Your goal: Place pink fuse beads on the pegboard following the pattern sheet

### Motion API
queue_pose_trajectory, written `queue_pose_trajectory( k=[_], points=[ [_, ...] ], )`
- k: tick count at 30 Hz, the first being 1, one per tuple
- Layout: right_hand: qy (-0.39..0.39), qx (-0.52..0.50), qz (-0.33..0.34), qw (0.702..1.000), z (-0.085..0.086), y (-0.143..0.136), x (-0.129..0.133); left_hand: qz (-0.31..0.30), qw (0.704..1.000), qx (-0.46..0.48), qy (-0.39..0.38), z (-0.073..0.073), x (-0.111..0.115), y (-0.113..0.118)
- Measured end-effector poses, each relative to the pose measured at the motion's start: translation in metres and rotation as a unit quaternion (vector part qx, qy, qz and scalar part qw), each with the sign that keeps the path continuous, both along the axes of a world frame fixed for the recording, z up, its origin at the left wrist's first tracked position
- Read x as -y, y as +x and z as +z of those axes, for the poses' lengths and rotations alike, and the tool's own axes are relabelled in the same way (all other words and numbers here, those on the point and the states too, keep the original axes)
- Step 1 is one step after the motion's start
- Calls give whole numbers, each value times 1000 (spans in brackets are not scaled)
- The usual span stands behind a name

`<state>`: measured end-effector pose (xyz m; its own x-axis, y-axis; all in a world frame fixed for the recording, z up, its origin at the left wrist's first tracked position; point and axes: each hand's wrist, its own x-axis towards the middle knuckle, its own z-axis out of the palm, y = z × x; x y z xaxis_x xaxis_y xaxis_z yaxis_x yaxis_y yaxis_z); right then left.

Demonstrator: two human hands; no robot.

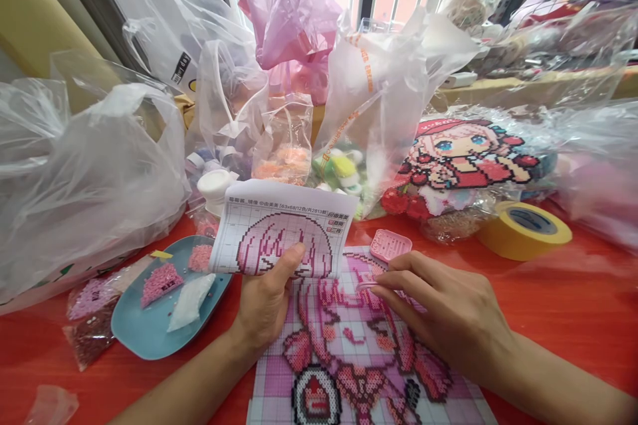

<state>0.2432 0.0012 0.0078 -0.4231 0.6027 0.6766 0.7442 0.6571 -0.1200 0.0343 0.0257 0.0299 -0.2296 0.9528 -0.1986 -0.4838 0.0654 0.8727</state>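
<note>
My left hand (269,309) grips a folded printed pattern sheet (284,232), thumb on top of the paper. The sheet shows a gridded pink head of hair. Pinched between the fingertips of my right hand (438,305) is a slim pink tool (367,285), maybe tweezers; most of it is hidden. It is over the upper part of a gridded pegboard (356,345), where small fuse beads form a pink-haired character. Just beyond my right fingers sits a small pink ridged bead tray (391,246). The sheet covers the board's upper left corner.
On the left, a blue plate (149,339) carries bead packets, with more bead bags (90,319) beside it. A yellow tape roll (526,231) and a finished bead figure (463,153) stand at right. Plastic bags (379,93) crowd the back, below the window.
</note>
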Motion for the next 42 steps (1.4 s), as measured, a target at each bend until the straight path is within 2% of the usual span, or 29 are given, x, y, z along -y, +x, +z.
queue_pose_trajectory(
  k=[7, 19, 33, 42],
  points=[
    [38, 12, -43, 998, 0, 7, -7, -2, 1000, 8, 15, -1, 0, 0],
    [28, 18, -39, 999, -5, 16, -10, 22, 1000, 4, 4, 0, 0, -1],
    [31, 40, -38, 998, -9, 16, -11, -16, 1000, -5, 19, -1, 0, -2],
    [35, 49, -43, 997, -10, 17, -11, -16, 1000, 1, 16, -1, -1, -2]
  ],
)
